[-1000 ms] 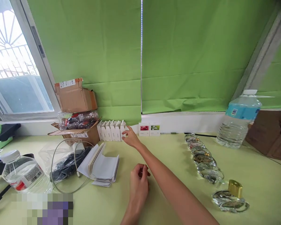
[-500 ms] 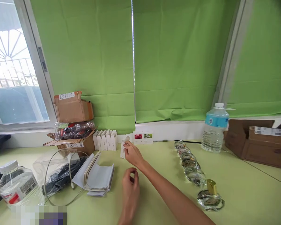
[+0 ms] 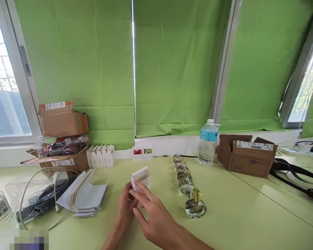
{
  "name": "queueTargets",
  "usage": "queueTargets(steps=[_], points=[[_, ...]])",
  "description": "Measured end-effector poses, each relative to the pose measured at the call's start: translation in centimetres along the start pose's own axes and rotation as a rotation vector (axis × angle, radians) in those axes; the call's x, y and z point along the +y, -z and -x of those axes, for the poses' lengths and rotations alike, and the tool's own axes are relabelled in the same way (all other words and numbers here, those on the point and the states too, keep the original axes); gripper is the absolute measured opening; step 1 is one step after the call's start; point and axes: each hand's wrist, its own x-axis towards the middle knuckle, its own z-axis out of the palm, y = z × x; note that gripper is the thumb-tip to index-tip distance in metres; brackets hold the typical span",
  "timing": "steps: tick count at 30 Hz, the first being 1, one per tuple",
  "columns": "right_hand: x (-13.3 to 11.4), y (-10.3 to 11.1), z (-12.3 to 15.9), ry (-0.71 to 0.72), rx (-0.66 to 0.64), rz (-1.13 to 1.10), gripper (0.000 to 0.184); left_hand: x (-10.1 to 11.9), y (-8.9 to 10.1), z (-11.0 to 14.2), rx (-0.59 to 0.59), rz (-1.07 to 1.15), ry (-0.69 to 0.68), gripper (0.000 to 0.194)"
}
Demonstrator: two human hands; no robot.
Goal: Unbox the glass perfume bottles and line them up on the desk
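Note:
A small white carton (image 3: 142, 177) stands tilted between my hands above the table, its top end facing up and apparently uncovered. My left hand (image 3: 125, 201) is closed around its left side and lower part. My right hand (image 3: 158, 215) lies across the near side, index and middle fingers stretched against the carton and the thumb held apart. The carton's lower part is hidden behind these fingers. To the right runs a row of round glass bottles (image 3: 185, 185); the nearest bottle (image 3: 195, 208) has a gold cap (image 3: 196, 195).
Several white cartons (image 3: 104, 156) stand upright at the back left, beside a cardboard box (image 3: 79, 161). Folded white card sheets (image 3: 90, 198) lie left of my hands. Two picture cards (image 3: 142, 153) lean at the wall. A water bottle (image 3: 207, 144) and brown box (image 3: 250, 159) stand at the back right.
My right hand has brought the carton from the back of the table towards me, to my left hand. The view has turned right.

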Motion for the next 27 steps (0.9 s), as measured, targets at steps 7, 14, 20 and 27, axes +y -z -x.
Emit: queueTargets(steps=[7,14,20,27], points=[[3.9,2.4,3.7,-0.273,0.067,-0.012,0.027,1.1,-0.5,0.6,-0.238,0.049,0.106,0.042],[4.2,1.4,5.6,-0.191,-0.102,0.244,0.022,0.2,-1.7,1.7,-0.428,-0.056,0.135,0.036],[4.9,1.7,5.7,-0.186,-0.149,0.259,0.026,0.0,-1.4,1.6,-0.449,-0.108,0.152,0.042],[4.6,1.5,5.8,-0.119,-0.214,0.24,0.027,2.1,0.9,1.5,-0.22,-0.502,-0.002,0.054]])
